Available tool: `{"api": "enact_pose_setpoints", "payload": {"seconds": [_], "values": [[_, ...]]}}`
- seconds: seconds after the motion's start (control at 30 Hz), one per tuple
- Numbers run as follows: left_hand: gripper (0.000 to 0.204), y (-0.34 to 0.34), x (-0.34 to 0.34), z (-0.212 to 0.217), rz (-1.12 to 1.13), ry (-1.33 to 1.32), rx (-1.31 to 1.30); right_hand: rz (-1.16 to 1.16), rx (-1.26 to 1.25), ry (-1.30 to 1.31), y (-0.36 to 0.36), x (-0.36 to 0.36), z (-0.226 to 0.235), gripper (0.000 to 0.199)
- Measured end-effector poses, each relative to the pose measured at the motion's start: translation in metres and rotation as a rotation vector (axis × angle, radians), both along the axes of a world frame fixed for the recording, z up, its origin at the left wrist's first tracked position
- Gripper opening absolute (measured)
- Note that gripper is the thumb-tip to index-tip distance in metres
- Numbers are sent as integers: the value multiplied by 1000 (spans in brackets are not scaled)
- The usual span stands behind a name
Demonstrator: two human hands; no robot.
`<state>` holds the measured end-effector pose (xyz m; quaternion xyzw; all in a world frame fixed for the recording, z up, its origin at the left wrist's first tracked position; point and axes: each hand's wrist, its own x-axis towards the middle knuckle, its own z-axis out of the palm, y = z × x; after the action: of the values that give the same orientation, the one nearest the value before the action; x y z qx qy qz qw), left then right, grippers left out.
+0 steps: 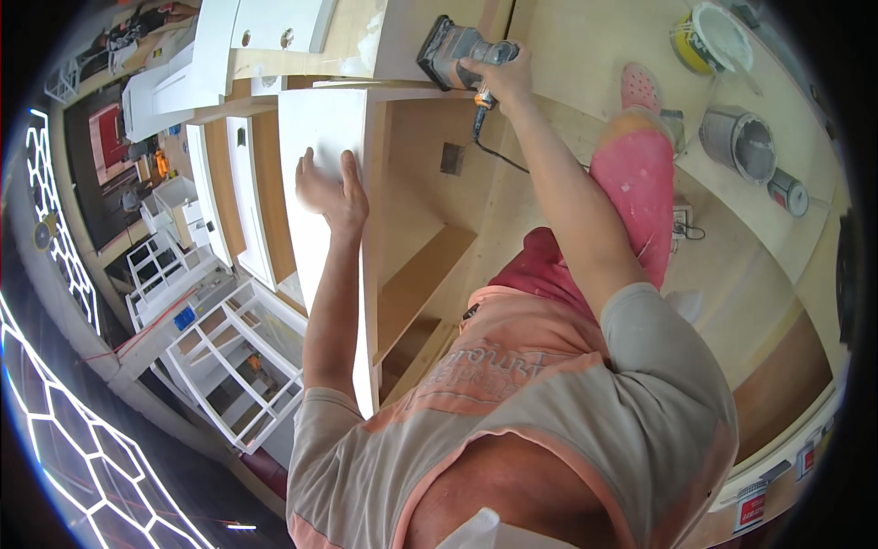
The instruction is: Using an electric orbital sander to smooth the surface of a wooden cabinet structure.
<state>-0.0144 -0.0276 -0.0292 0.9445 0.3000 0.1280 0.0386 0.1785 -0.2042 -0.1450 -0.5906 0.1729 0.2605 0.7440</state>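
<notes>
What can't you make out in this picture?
In the head view:
Left hand: some fingers lost in a pale blur.
Cord of the sander: partly hidden behind the right forearm.
White item: cut off by the lower edge.

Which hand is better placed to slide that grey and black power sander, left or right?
Probably the right hand: it holds the sander. The left hand holds no tool and is spread at the flat white cabinet panel, away from the sander.

a gray sander (462, 57) tilts near white cabinetry (325, 123).
</notes>
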Motion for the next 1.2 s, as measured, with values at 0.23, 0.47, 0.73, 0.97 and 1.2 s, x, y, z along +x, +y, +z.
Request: {"api": "enact_pose_setpoints", "payload": {"seconds": [0.23, 0.47, 0.73, 0.97, 1.2], "values": [[72, -5, 8, -1, 5, 6, -12, -68, -182, -25, 0, -5, -40, 88], [75, -5, 6, 2, -4, 42, -66, -13, -335, -461, 2, 7, 3, 90], [79, -6, 9, 6, -26, 27, -52, -182, 70, -96, 2, 41, -35, 86], [79, -3, 7, 6, -13, 34, -99, -160, 77, 313, 3, -6, -100, 88], [80, -3, 3, 4, -30, 5, -112, -170, 93, 211, 6, -10, -69, 86]]}}
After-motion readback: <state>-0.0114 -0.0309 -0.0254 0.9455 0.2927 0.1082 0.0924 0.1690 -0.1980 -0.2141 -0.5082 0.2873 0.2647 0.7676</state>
